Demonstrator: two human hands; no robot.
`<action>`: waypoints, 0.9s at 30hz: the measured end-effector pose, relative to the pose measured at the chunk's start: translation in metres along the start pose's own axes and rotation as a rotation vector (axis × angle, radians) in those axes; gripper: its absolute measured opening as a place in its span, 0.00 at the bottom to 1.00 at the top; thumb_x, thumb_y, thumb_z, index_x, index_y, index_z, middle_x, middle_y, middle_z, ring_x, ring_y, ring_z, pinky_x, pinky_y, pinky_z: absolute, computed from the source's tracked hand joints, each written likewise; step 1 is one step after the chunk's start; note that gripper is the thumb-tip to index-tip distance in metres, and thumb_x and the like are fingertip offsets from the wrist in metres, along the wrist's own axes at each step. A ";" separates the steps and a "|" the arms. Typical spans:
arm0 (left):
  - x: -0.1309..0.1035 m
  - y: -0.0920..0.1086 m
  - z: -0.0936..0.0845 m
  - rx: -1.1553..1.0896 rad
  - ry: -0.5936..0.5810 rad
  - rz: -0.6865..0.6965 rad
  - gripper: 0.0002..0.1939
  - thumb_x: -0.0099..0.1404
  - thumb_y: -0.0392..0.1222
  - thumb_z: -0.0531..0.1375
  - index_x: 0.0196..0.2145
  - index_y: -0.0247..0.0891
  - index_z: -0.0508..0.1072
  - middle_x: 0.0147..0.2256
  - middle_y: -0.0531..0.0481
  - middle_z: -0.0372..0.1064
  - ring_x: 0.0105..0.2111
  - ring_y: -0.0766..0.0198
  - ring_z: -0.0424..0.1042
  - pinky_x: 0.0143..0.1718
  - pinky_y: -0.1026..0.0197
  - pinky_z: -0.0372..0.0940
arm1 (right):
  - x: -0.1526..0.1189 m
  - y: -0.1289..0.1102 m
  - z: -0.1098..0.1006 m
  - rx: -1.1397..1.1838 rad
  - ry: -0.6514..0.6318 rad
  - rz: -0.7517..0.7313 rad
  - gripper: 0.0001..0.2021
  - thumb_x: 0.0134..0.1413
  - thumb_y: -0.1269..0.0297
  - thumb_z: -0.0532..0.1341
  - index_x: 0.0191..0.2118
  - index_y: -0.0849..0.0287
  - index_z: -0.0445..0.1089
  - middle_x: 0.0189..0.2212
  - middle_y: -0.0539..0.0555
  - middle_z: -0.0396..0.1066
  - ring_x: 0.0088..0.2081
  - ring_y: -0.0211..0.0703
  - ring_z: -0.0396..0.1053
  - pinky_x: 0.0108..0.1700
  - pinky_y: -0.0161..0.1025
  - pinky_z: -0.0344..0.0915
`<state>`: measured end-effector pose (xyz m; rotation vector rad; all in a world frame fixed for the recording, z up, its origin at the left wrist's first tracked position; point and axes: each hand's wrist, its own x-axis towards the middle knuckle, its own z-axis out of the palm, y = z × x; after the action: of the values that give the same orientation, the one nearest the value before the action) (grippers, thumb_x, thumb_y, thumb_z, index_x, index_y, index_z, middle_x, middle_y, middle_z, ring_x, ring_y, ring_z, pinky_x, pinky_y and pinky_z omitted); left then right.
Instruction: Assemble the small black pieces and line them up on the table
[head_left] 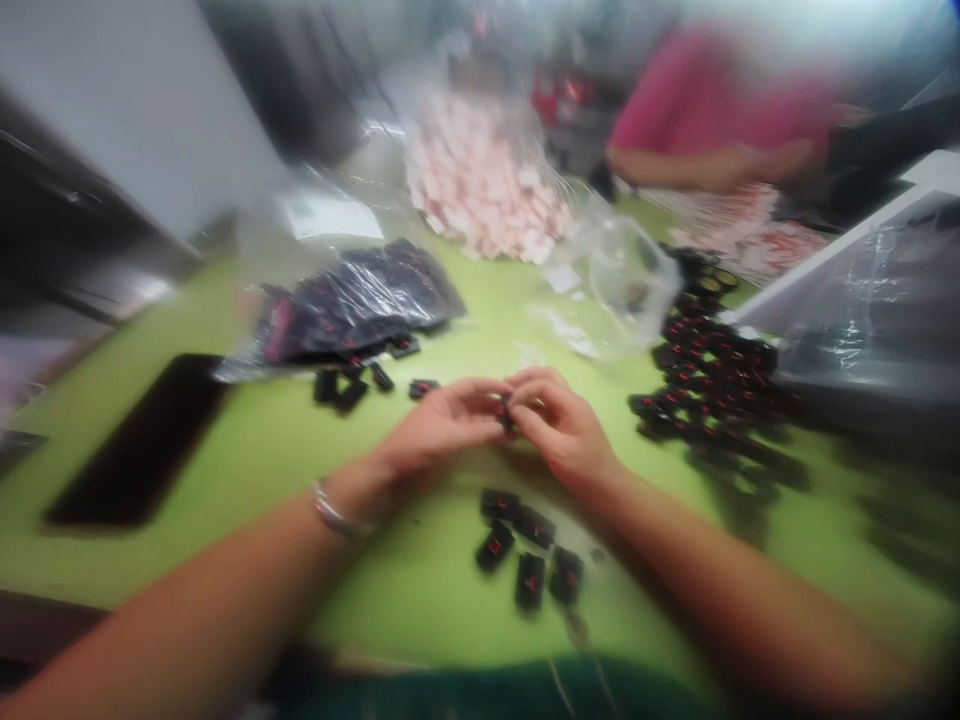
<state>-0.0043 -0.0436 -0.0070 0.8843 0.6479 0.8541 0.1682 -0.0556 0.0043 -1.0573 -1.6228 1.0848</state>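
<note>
From where I stand, the person's two hands meet over the green tabletop [285, 570], working on one small dark piece [505, 412]. The left hand [454, 415] pinches it between thumb and fingers, and the right hand [559, 425] closes on it from the other side, both grips narrow. Fingers cover most of the piece, so I can't tell what is being done to it.

As for progress, I'd judge it partway through a batch. Five black blocks with red marks [529, 580] lie in a loose group on the near side of the hands, and a far bigger heap of similar black parts [709, 370] spreads to the right. Beyond the left hand sits a clear bag of dark parts [367, 295], with loose black pieces [351, 392] just beside it and a single black block [424, 388] near the left fingers. Which of these groups is finished and which is waiting, I can't say (they look much alike from here), but plenty of parts lie outside the hands.

Farther back stands a bag of pale pink pieces [487, 180], with a crumpled clear bag [630, 285] near it. Across the table, a co-worker in a pink top [690, 105] bends over a spread of pale strips [739, 235].
</note>
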 end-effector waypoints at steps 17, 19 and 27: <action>0.001 0.012 -0.002 -0.090 0.230 -0.036 0.21 0.46 0.31 0.71 0.39 0.35 0.73 0.30 0.51 0.74 0.31 0.65 0.76 0.39 0.61 0.68 | 0.028 0.021 -0.049 -0.224 0.309 0.223 0.07 0.53 0.61 0.58 0.33 0.59 0.68 0.26 0.50 0.68 0.27 0.37 0.64 0.32 0.36 0.65; 0.001 0.012 -0.002 -0.089 0.269 -0.039 0.21 0.46 0.32 0.71 0.39 0.35 0.73 0.30 0.51 0.74 0.30 0.65 0.76 0.37 0.61 0.68 | 0.032 0.029 -0.056 -0.443 0.271 0.160 0.04 0.50 0.66 0.58 0.30 0.59 0.68 0.27 0.51 0.70 0.29 0.39 0.65 0.35 0.38 0.65; 0.002 0.010 -0.001 -0.099 0.328 -0.045 0.20 0.46 0.33 0.71 0.38 0.34 0.73 0.30 0.50 0.74 0.29 0.65 0.75 0.36 0.62 0.68 | 0.034 0.049 -0.049 -0.937 0.056 0.030 0.08 0.54 0.69 0.55 0.31 0.58 0.71 0.32 0.55 0.71 0.36 0.43 0.65 0.40 0.40 0.61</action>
<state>-0.0078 -0.0381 0.0008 0.6424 0.8988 0.9922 0.2154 -0.0010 -0.0241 -1.6701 -2.1170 0.2481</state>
